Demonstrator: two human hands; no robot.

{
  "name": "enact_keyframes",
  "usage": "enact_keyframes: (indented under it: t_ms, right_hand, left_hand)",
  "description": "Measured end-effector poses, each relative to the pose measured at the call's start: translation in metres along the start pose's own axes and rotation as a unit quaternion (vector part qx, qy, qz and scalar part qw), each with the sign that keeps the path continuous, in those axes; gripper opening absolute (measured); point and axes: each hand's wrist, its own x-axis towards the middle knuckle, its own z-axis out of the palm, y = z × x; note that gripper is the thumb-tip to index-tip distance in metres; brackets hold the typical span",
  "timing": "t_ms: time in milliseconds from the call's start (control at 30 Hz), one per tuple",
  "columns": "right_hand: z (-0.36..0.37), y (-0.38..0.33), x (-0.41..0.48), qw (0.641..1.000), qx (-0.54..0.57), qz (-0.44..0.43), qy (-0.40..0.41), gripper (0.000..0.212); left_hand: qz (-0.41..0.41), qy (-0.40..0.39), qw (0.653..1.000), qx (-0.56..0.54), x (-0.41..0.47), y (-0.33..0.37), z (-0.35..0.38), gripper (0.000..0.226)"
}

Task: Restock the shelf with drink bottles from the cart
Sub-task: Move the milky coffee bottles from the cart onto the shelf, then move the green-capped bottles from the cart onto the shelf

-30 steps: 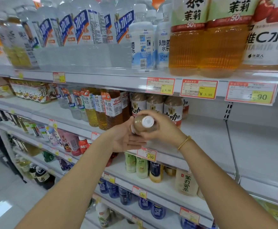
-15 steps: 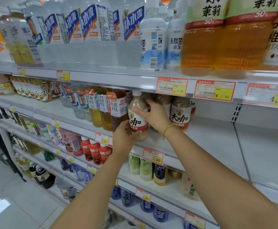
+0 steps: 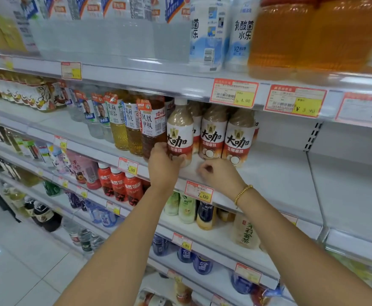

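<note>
My left hand (image 3: 166, 161) holds the milk-coffee bottle (image 3: 180, 133) around its lower part, fingers wrapped on the base, and the bottle stands upright at the front edge of the second shelf (image 3: 275, 173). It is just left of two bottles of the same kind (image 3: 227, 135), and a brown tea bottle (image 3: 152, 127) is close on its other side. My right hand (image 3: 219, 173) is near it but apart from it, the fingers curled loosely and holding nothing.

I judge this one bottle is almost placed: it seems to rest on the shelf, though my palm hides the bottom, so I cannot be sure. What is left is to let it go and line it with its neighbours. To the right of this row the shelf is bare for a long way, so much restocking is not yet done. The cart is not in view, so I cannot tell how many bottles wait.

The bottle is plastic with a white cap, beige drink inside, and a white and red label with big black characters facing me. The price tag (image 3: 199, 193) hangs below it.
</note>
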Motion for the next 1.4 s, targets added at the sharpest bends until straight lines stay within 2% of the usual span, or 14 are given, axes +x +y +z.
enact_keyframes:
  t_ms: [67, 133, 200, 300, 433, 500, 567, 700, 800, 900, 1067, 1167, 1300, 1400]
  right_hand:
    - [-0.001, -0.006, -0.011, 0.998, 0.014, -0.011, 0.063, 0.018]
    - [0.001, -0.013, -0.034, 0.979, 0.022, -0.059, 0.196, 0.011]
    - [0.014, -0.017, -0.058, 0.960, 0.035, -0.100, 0.258, 0.014]
    - [0.067, -0.005, -0.098, 0.984, 0.079, -0.089, 0.134, 0.019]
    - [0.172, 0.028, -0.150, 0.985, 0.143, 0.030, -0.096, 0.024]
    - [0.226, 0.050, -0.171, 0.962, 0.137, 0.119, -0.204, 0.036]
    - [0.281, 0.076, -0.191, 0.929, 0.136, 0.203, -0.279, 0.048]
    - [0.369, 0.114, -0.229, 0.863, 0.144, 0.324, -0.359, 0.055]
    - [0.413, 0.127, -0.248, 0.820, 0.180, 0.440, -0.319, 0.051]
    - [0.441, 0.129, -0.257, 0.794, 0.244, 0.512, -0.220, 0.046]
    - [0.453, 0.123, -0.256, 0.753, 0.378, 0.531, -0.093, 0.025]
    - [0.448, 0.123, -0.251, 0.757, 0.386, 0.523, -0.065, 0.014]
    - [0.431, 0.113, -0.239, 0.834, 0.290, 0.447, -0.145, 0.032]
    - [0.407, 0.096, -0.224, 0.876, 0.241, 0.384, -0.162, 0.041]
  left_hand:
    - [0.015, -0.004, 1.000, -0.007, -0.006, 0.003, -0.010, 0.043]
    - [0.064, 0.003, 0.998, 0.011, -0.019, -0.001, -0.028, 0.021]
    - [0.097, 0.002, 0.994, 0.051, -0.041, -0.021, -0.046, 0.035]
    - [0.051, -0.048, 0.993, 0.091, -0.092, -0.085, -0.062, 0.046]
    - [-0.147, -0.120, 0.972, 0.136, -0.176, -0.201, -0.067, 0.040]
    - [-0.253, -0.174, 0.938, 0.162, -0.217, -0.257, -0.068, 0.023]
    - [-0.328, -0.231, 0.891, 0.213, -0.254, -0.312, -0.068, 0.028]
    - [-0.355, -0.255, 0.854, 0.284, -0.305, -0.397, -0.067, 0.051]
    - [-0.357, -0.251, 0.830, 0.347, -0.318, -0.437, -0.069, 0.054]
    - [-0.327, -0.276, 0.808, 0.404, -0.320, -0.463, -0.071, 0.054]
    - [-0.319, -0.245, 0.823, 0.402, -0.316, -0.477, -0.074, 0.044]
    - [-0.329, -0.219, 0.841, 0.368, -0.319, -0.475, -0.077, 0.037]
    - [-0.365, -0.191, 0.844, 0.344, -0.314, -0.466, -0.079, 0.031]
    - [-0.369, -0.169, 0.856, 0.320, -0.307, -0.451, -0.078, 0.027]
